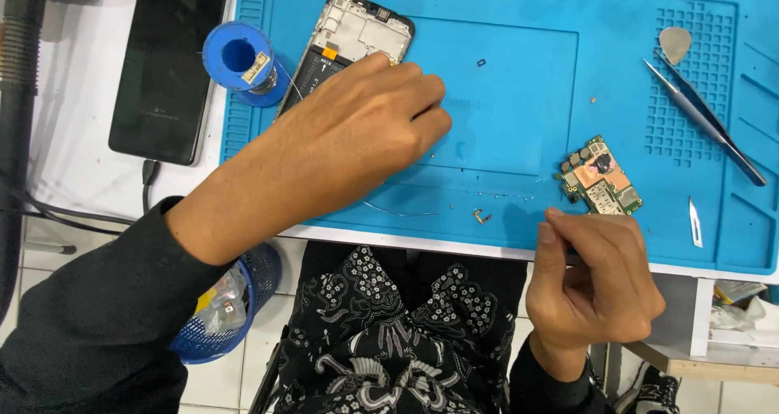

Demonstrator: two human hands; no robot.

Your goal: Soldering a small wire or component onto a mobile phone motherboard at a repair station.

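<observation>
My left hand (357, 130) lies over the lower part of an opened phone frame (357, 29) on the blue work mat (503, 81), its fingers curled down against the frame and the mat. My right hand (596, 280) hovers at the mat's front edge, fingers curled closed around something too hidden to name. Just beyond its fingertips sits a small green circuit board (599, 176). A tiny brass part (481, 216) and a thin wire (398, 212) lie on the mat between my hands.
A blue solder spool (237, 57) stands beside the phone frame. A black phone (169, 61) with a cable lies left of the mat. Tweezers (706, 118), a pick (675, 41) and a small blade (695, 222) rest at the right. A blue basket (231, 304) hangs below the table.
</observation>
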